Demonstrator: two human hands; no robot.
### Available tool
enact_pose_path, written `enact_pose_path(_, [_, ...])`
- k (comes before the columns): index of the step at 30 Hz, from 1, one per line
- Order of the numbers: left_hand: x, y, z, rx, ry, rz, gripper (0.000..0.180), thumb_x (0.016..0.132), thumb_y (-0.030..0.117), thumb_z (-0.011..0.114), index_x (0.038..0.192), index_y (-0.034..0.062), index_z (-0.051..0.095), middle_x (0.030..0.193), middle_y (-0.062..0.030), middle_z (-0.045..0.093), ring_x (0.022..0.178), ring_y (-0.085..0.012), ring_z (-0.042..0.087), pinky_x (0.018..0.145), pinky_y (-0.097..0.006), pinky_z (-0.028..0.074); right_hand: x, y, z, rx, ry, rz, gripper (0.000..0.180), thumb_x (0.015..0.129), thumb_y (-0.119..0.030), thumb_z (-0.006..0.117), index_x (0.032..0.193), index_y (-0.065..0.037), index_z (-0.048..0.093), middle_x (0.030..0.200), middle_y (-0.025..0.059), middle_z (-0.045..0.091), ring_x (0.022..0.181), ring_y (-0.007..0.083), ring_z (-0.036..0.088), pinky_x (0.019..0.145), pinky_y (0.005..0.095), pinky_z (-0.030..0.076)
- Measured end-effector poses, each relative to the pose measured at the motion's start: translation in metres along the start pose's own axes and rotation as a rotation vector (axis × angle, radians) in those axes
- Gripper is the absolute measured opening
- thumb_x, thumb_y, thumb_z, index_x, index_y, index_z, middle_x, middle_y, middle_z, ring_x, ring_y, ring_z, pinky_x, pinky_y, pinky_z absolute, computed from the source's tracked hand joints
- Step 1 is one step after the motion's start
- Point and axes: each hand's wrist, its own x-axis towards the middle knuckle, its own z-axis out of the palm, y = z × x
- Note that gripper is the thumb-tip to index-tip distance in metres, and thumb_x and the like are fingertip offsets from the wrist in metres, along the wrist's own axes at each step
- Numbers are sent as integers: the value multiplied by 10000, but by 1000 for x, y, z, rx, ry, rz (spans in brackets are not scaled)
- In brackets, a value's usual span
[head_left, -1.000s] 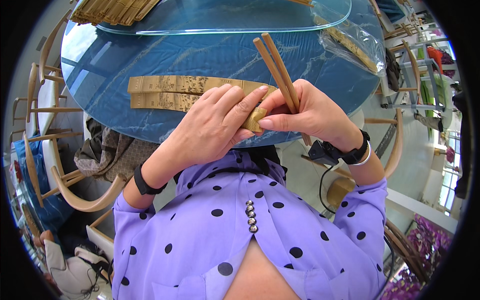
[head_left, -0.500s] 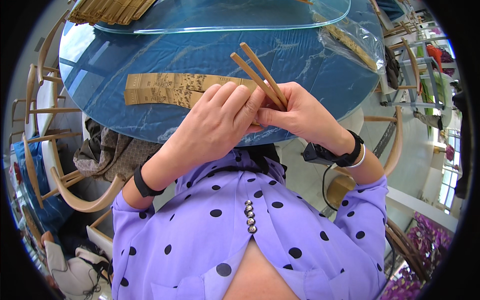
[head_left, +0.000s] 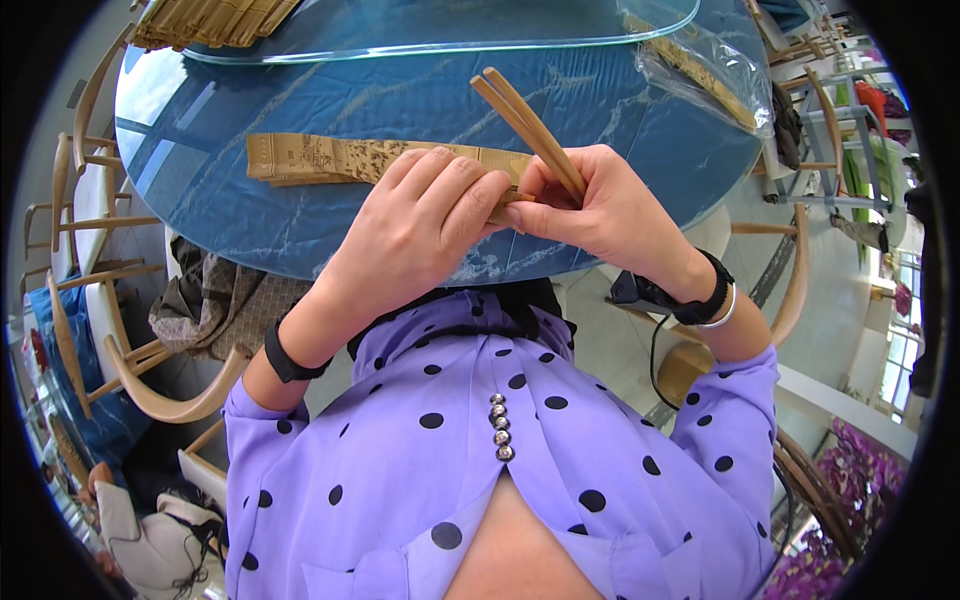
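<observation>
Over the worktop, the left hand curls across brown paper strips, its grip hidden from me; the right hand, nearly closed, clasps two wooden chopsticks against their end. The paper looks light, easily creased, best held by its edges

Blue veined table | far side: clear glass top | right: plastic packet

The hands partly hide the brown paper sleeve; the top edge crops the slatted bundle.
</observation>
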Motion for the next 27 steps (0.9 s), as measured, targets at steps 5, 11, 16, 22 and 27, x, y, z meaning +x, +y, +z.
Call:
enact_pose_path(5, [3,3,0,75,-85,-11,447,878,219,721,1218,-26,566,1016,-112,541,938,-275,572,840,-403,500,-4,-6,5,-41,37,-5,205,954,-151,742,841,-10,645,679,-65,497,618,34,396,551,221,310])
enact_pose_path(11, [0,2,5,74,-24,-17,489,895,237,709,1264,-38,543,1047,-125,518,938,-283,548,842,-412,488,-11,-12,7,-330,168,-38,199,916,-179,750,947,15,716,622,17,533,574,84,446,538,282,400])
enact_pose_path(16, [1,4,4,36,-39,-18,496,881,233,726,1254,-39,543,1048,-124,518,946,-287,542,847,-415,482,-11,-11,5,-396,167,-75,286,915,-252,763,868,15,673,588,36,482,547,121,445,524,302,388])
enact_pose_path(22, [-2,-1,3,78,-4,-60,527,844,230,749,1260,-21,543,1058,-115,509,949,-279,534,856,-411,474,-23,-19,-4,-758,342,-268,381,946,-374,711,809,-31,616,636,78,494,530,238,499,501,355,384])
enact_pose_path(27, [-3,0,-1,-31,-93,-175,565,810,174,783,1304,43,543,1111,-123,529,1040,-331,542,952,-466,463,-38,-3,-10,-1143,483,-515,347,940,-371,697,784,-74,611,681,62,460,567,232,520,476,354,400])
